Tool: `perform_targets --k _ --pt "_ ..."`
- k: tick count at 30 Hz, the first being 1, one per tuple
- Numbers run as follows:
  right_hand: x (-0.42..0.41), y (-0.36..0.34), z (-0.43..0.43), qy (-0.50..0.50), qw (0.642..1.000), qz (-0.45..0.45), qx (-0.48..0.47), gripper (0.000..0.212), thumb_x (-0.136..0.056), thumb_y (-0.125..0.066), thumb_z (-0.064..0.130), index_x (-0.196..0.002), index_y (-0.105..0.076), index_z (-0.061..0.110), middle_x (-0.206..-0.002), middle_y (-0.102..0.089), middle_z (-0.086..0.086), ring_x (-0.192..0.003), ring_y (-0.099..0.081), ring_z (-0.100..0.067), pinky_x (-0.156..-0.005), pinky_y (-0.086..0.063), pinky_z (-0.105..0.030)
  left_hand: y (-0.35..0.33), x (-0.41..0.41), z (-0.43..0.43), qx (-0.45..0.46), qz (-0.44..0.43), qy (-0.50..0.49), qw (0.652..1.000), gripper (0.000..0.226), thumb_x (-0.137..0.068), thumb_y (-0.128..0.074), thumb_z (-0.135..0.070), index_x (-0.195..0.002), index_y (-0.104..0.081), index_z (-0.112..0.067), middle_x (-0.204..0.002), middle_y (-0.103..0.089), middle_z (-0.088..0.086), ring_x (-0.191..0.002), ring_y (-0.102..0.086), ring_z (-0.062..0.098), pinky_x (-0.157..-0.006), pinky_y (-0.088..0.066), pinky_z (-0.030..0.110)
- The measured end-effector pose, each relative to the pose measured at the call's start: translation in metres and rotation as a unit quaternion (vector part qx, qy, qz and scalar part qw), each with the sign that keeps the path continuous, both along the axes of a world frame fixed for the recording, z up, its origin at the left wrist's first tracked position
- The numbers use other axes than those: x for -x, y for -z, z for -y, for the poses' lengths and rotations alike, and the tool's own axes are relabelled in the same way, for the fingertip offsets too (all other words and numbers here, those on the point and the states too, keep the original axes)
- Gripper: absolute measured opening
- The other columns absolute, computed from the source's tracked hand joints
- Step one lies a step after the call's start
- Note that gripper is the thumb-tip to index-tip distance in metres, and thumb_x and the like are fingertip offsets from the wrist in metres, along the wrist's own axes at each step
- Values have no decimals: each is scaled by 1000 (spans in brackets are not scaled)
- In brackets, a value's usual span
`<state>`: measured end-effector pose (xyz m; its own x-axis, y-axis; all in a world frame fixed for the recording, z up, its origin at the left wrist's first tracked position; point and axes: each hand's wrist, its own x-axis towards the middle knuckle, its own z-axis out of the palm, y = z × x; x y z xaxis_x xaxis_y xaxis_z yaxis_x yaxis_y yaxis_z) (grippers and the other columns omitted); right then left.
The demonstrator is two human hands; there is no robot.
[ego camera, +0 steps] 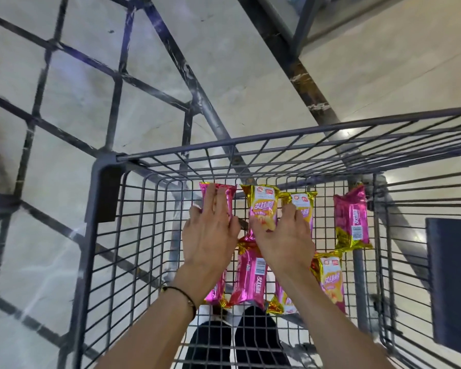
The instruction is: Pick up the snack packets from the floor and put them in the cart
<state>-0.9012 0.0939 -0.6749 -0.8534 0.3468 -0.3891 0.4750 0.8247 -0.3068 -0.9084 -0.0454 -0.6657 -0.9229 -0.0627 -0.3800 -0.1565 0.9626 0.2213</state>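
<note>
The grey wire cart [250, 141] fills the lower half of the head view, and several pink and gold snack packets lie on its mesh bottom. My left hand [210, 235] rests on a pink packet [228, 191] at the far left of the row, fingers laid straight along it. My right hand [285, 235] grips a gold packet [305, 206] with curled fingers, its thumb against the neighbouring gold packet [264, 206]. Another pink packet [350, 217] lies alone at the far right. More packets [250, 272] lie under my wrists, partly hidden.
A dark wire grid frame [117, 75] stands left of and behind the cart on the pale tiled floor [383, 49]. A dark flat panel [453, 283] is fixed at the cart's right side. My dark trouser legs [237, 342] show through the mesh below.
</note>
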Motion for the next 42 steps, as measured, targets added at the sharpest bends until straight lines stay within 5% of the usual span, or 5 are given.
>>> perform_targets --k 15,21,30,42 --pt "-24 -158 -37 -112 992 -10 -48 52 -93 -51 56 -122 -49 13 -107 -58 -3 -99 -55 -25 -66 -50 -34 -157 -11 31 45 -2 77 996 62 -104 -40 -38 -157 -17 -18 -167 -16 5 -147 -29 36 -115 -37 47" --pt "-27 -259 -34 -116 991 -48 -50 52 -96 -49 51 -123 -52 7 -113 -61 -12 -103 -58 -30 -76 -54 -41 -256 -17 42 33 -58 65 996 56 -99 -51 -32 -149 -36 -15 -159 -35 9 -136 -41 38 -104 -47 50" --pt "-51 -378 -4 -139 979 -122 -82 53 -96 -48 50 -126 -52 6 -118 -60 -15 -109 -56 -35 -84 -51 -43 -370 -47 81 46 -134 86 986 53 -99 -29 -43 -141 -42 -14 -152 -42 11 -123 -47 37 -95 -49 47" --pt "-62 -465 55 -166 956 -225 -86 45 -94 -57 44 -121 -57 9 -109 -62 -11 -100 -56 -30 -72 -52 -40 -444 -76 134 39 -228 25 973 49 -94 -61 -38 -134 -52 -12 -142 -54 13 -114 -56 38 -80 -56 48"
